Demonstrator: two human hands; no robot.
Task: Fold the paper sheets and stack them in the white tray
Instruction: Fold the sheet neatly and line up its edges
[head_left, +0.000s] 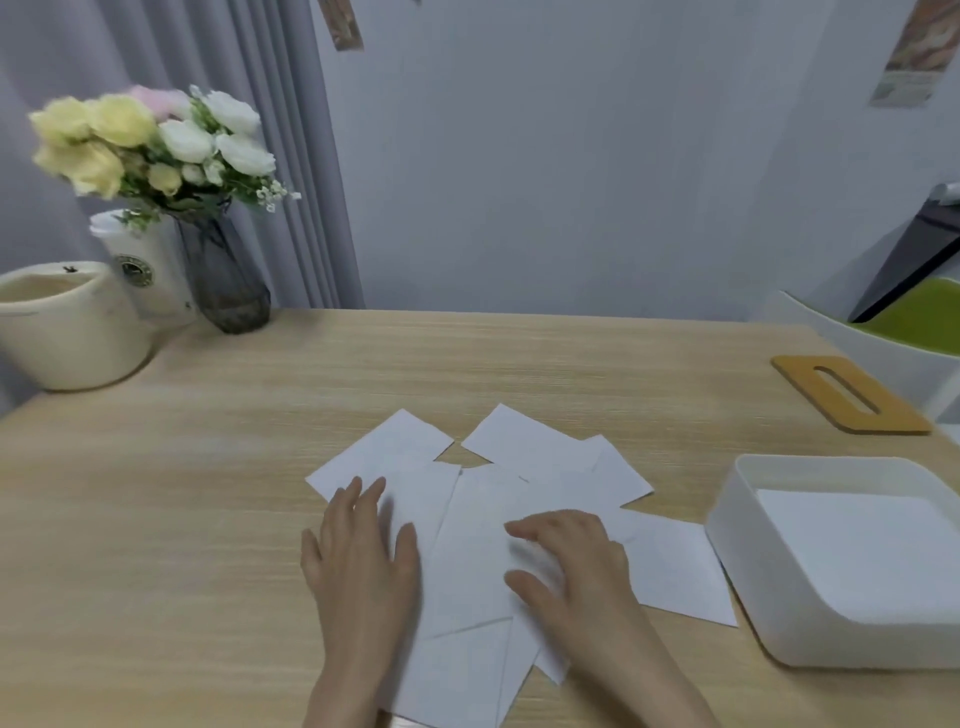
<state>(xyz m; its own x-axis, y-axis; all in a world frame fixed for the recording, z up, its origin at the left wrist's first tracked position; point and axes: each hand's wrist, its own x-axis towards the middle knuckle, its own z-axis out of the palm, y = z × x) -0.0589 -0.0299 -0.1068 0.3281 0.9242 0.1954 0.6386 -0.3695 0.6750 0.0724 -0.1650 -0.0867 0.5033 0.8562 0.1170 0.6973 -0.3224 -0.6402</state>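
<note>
A loose fan of white paper sheets (483, 525) lies spread on the wooden surface (182, 519), overlapping one another at odd angles, and none of them shows a crease that I can make out. The left hand (361, 545) rests flat on the left side of the pile, fingers straight and slightly spread, holding nothing. The right hand (569, 553) lies on the middle of the pile with its fingers bent down onto the paper; it is blurred, so I cannot tell whether its grip has pinched a sheet or only presses on it. The white tray (727, 525) stands to the right, just beside the nearest sheet, and its floor looks white and flat; whether a sheet already lies in it cannot be told. I judge the task to be at or near its start, with all the visible sheets left to fold and stack. Behind, a paper cup (143, 265) beside a vase of flowers (223, 275) carries a round dark emblem, too blurred to read; no other writing is legible.
</note>
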